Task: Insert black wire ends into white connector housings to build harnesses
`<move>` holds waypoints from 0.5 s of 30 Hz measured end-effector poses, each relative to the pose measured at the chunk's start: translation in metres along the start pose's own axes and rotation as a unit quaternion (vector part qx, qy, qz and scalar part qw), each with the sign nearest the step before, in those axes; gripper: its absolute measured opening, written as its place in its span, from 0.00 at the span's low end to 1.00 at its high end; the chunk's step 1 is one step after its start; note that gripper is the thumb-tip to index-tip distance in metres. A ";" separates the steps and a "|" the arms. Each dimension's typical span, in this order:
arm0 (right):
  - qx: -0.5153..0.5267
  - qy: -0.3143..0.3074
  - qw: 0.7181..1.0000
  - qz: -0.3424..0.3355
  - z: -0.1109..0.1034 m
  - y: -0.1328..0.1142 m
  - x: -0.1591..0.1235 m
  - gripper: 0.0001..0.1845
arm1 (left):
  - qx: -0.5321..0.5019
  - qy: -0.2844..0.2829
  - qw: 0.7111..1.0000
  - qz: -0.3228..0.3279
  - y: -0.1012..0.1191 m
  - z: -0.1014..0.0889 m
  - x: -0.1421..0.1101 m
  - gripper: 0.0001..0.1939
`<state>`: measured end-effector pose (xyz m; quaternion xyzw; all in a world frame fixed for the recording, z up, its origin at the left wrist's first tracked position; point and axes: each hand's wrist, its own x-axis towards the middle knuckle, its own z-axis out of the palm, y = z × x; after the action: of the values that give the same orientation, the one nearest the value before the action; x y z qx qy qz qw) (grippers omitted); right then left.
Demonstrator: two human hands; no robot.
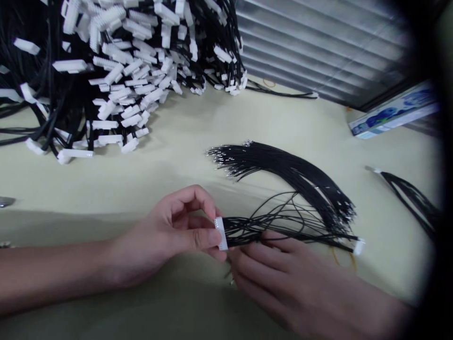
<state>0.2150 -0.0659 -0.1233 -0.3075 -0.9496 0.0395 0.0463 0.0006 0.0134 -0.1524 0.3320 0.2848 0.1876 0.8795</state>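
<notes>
Across the frame a pale table (106, 189) is seen, its upper left covered by a big pile (134, 71) of black leads with white plugs. At centre right, loose wires (293, 167) are laid out in a curved sheaf, bright tips showing at both ends. Just below, black strands (247, 227) are spread between the near plug (222, 234), at centre, and the far plug (359, 247), at right. Now, for neat handling, the near plug is probably best held square, its toothed edge left uncovered, with the strands eased apart gently rather than tugged. And the fingers: by the left hand (173, 231) the near plug is pinched, thumb laid on its face, the opening narrowed to the plug itself. By the right hand (283, 278), curled fingers are brought in beside the strands; whether any are gripped cannot be told.
</notes>
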 end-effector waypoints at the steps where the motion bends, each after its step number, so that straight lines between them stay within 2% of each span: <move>1: 0.016 0.011 1.000 -0.004 -0.001 -0.002 0.002 0.13 | 0.002 -0.003 1.000 0.000 0.000 0.000 0.000 0.11; 4: 0.102 0.076 0.992 0.011 -0.009 -0.009 0.005 0.12 | -0.003 -0.026 1.000 0.007 -0.001 -0.001 0.001 0.11; 6: 0.143 0.136 0.978 0.064 -0.015 -0.013 0.006 0.11 | -0.007 -0.037 0.999 0.010 -0.002 -0.001 0.001 0.10; 9: 0.120 0.192 0.960 0.165 -0.020 -0.014 0.007 0.08 | 0.008 -0.034 0.999 0.005 -0.002 -0.001 0.001 0.10; 12: 0.084 0.203 0.956 0.193 -0.017 -0.013 0.007 0.08 | 0.020 -0.036 0.999 0.002 -0.001 -0.001 0.000 0.11; 15: 0.085 0.193 0.959 0.187 -0.012 -0.013 0.005 0.07 | 0.021 -0.034 0.999 -0.002 0.000 -0.001 0.001 0.11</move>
<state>0.2050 -0.0731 -0.1102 -0.4767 -0.8412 0.0676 0.2463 0.0008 0.0140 -0.1534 0.3561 0.2597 0.1683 0.8817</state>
